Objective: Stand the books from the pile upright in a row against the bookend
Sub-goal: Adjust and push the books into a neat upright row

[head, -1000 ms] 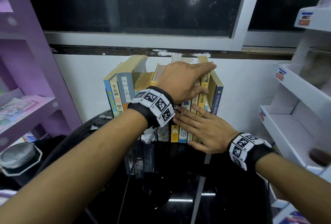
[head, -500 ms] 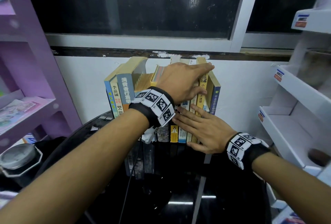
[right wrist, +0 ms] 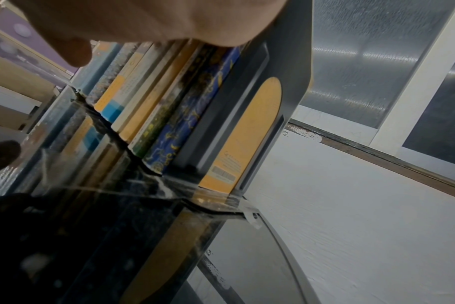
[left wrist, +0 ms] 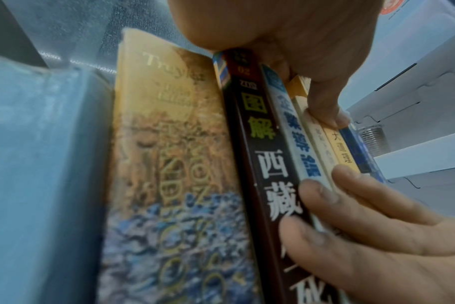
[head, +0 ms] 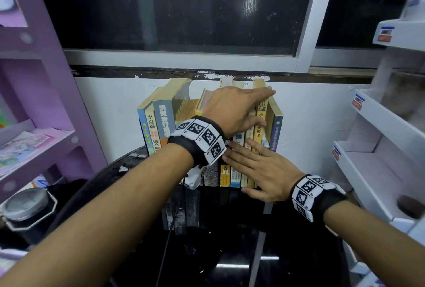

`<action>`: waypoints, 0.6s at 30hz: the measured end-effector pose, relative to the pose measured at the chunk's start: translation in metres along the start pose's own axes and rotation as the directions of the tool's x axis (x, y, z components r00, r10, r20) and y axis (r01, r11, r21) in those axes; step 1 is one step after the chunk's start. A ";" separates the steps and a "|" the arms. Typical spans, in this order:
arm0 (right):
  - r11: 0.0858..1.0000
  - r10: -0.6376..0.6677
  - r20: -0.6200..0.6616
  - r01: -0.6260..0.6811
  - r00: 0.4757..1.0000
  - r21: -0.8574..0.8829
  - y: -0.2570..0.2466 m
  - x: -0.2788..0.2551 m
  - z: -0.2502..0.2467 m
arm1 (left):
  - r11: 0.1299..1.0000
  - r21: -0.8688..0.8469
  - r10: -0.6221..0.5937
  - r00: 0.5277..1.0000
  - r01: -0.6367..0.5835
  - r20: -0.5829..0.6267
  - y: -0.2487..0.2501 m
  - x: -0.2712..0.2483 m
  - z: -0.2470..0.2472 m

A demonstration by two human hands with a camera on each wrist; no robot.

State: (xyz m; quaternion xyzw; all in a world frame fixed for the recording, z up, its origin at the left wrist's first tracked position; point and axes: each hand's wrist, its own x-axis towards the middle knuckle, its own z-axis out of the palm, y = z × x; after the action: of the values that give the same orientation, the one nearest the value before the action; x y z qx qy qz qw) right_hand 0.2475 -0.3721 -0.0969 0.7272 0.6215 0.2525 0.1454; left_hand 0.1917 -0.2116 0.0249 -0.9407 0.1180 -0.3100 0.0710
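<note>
Upright book row beneath flat, unclenched left hand and behind flat, straight-fingered right hand.

Roughly ten books are standing in one row, one bookend is flanking them, and two grips, left grip and right grip, are touching them.

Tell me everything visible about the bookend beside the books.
The bookend is a thin grey plate, seemingly metal, with a rounded top corner and an arched opening through which a yellow cover with a barcode shows. It stands on the glossy black table at the row's right end, the blue book against it.
</note>
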 end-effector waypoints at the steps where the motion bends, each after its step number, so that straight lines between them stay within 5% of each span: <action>1: 1.000 0.003 0.002 -0.003 1.000 0.004 0.000 0.000 0.000 | 1.000 -0.005 -0.001 1.000 0.001 -0.003 0.000 0.000 0.000; 11: 1.000 0.025 0.031 -0.025 0.999 0.001 -0.008 -0.004 -0.010 | 0.998 -0.066 0.009 1.000 -0.008 0.002 0.001 -0.001 0.000; 18: 1.000 0.024 0.080 -0.024 0.996 -0.006 -0.012 -0.007 -0.024 | 0.949 -0.315 0.013 1.000 -0.012 -0.001 -0.007 -0.012 -0.012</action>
State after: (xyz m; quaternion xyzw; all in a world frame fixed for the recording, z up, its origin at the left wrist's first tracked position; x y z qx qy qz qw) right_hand 0.2235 -0.3790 -0.0851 0.7438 0.6057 0.2264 0.1691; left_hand 0.1758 -0.2024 0.0293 -0.9394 0.1718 -0.2862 -0.0779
